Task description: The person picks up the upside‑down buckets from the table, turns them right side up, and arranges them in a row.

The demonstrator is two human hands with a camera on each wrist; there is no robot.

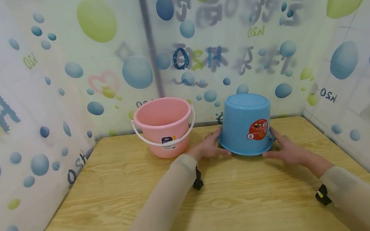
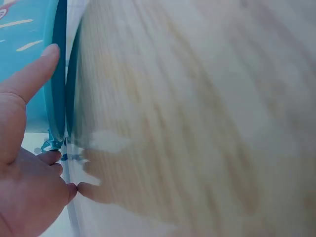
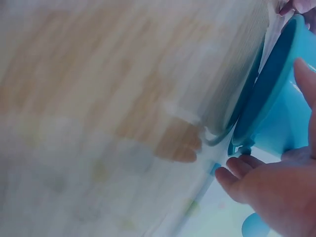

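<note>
An upside-down blue bucket (image 1: 236, 128) with a red label is at the back right of the wooden table. My left hand (image 1: 209, 148) grips its left side low at the rim, thumb in front and fingers round the side. On the opposite side my right hand (image 1: 288, 151) holds the rim the same way. In the right wrist view, the bucket's rim (image 3: 269, 96) looks slightly raised above the table, with part of the dark inside showing. Both hands' fingertips are partly hidden by the bucket in the head view.
An upright pink bucket (image 1: 169, 146) with a white handle (image 1: 146, 141) stands left of the blue one, close to my left wrist. The wooden table (image 1: 244, 200) reaches back to a wall (image 1: 196, 37) printed with bubbles. Similar walls flank the table.
</note>
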